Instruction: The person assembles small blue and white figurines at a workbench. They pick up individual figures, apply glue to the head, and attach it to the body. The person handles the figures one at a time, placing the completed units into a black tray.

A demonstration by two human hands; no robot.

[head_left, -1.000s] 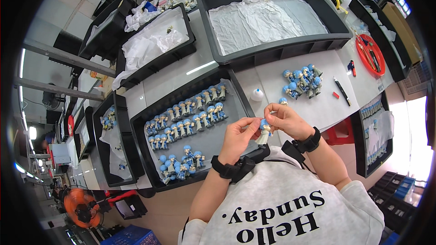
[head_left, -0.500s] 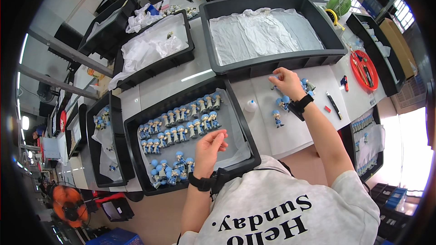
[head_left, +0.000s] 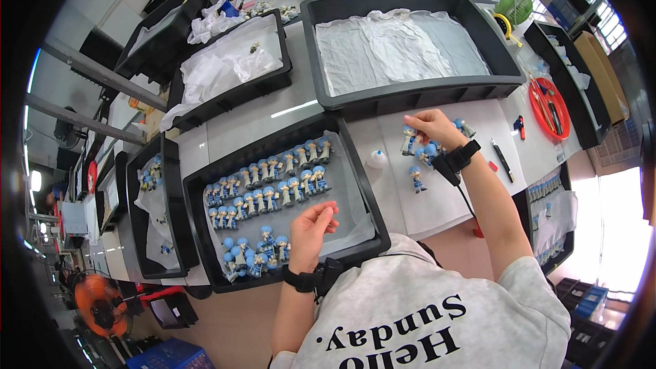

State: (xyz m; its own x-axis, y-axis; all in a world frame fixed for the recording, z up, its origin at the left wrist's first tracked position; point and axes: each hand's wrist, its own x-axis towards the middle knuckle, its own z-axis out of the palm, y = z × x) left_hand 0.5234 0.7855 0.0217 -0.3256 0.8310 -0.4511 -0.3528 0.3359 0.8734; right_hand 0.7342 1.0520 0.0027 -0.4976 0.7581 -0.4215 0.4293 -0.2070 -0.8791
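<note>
In the head view, the right hand [head_left: 437, 130] pinches a toy figure [head_left: 408, 142] by its head; a white bottle [head_left: 376, 159] sits at the toy's eight o'clock. The left hand [head_left: 313, 229], at its seven-thirty, has curled fingers; cannot tell whether they touch.

I watch single feed, left of two side-by-side fisheye lenses on wearer's head. Looks steeply down and forward across worktable [head_left: 239, 126]. Grey shirt [head_left: 424, 307] fills lower edge, nearest to lens. Hands in close range: left hand [head_left: 312, 234] just below frame centre, right hand [head_left: 443, 130] up and right of it. My field wide: takes in orange fan [head_left: 96, 304] lower left, red dish [head_left: 562, 106] at right. Edges curve toward dark rounded rim.
</note>
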